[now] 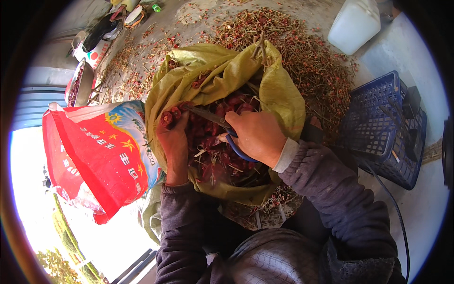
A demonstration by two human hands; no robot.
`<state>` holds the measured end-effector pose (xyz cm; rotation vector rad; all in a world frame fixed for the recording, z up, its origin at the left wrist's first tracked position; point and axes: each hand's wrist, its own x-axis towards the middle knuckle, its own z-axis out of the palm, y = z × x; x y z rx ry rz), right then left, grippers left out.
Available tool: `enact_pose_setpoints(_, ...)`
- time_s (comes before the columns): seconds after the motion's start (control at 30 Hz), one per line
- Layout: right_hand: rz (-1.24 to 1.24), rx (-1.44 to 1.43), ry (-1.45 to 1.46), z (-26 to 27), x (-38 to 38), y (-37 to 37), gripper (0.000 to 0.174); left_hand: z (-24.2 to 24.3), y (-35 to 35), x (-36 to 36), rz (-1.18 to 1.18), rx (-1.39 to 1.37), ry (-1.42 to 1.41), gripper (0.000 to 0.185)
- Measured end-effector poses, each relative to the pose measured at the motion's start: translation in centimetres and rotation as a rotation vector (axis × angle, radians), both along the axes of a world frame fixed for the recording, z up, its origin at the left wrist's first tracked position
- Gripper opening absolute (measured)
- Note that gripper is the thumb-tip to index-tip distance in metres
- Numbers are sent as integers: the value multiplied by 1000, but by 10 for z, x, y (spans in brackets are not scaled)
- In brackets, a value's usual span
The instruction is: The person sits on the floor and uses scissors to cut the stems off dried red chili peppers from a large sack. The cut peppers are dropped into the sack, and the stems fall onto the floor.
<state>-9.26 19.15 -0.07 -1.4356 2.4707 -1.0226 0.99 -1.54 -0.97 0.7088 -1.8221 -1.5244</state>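
My left hand [174, 136] holds a few dried red chili peppers [171, 116] at the left side of a yellow woven sack [220, 83]. In my right hand [257, 133] is a pair of scissors [237, 147] with blue handles. Their dark blades point left, and the tips reach the peppers by my left fingers. Whether the blades are closed on a stem cannot be told. Below both hands, the sack's rolled-open mouth shows many more dark red dried peppers [221, 167] with pale stems among them.
A red printed bag [103, 152] stands left, a metal bowl of red pieces [82, 83] beyond it. Cut stems [301, 60] are heaped behind the sack. Right are a blue plastic basket [372, 124], a black cable [393, 209] and a white plastic jug [354, 26].
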Motion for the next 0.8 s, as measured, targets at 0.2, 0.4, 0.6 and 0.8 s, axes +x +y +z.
enact_pose_setpoints(0.2, 4, 23, -5, 1, 1, 0, 43, -9, -6, 2, -80, 13, 74, 12)
enact_pose_setpoints(0.4, 25, 24, -10, 1, 0, 0, 41, -12, -7, 1, -83, -158, 30, 15)
enact_pose_setpoints(0.6, 19, 121, -93, 7, 4, -5, 40, -11, 2, 2, 64, -456, -302, 11)
enact_pose_setpoints(0.8, -48, 125, -120, 3, 6, -13, 27, -13, 4, -6, 128, -16, -162, 19)
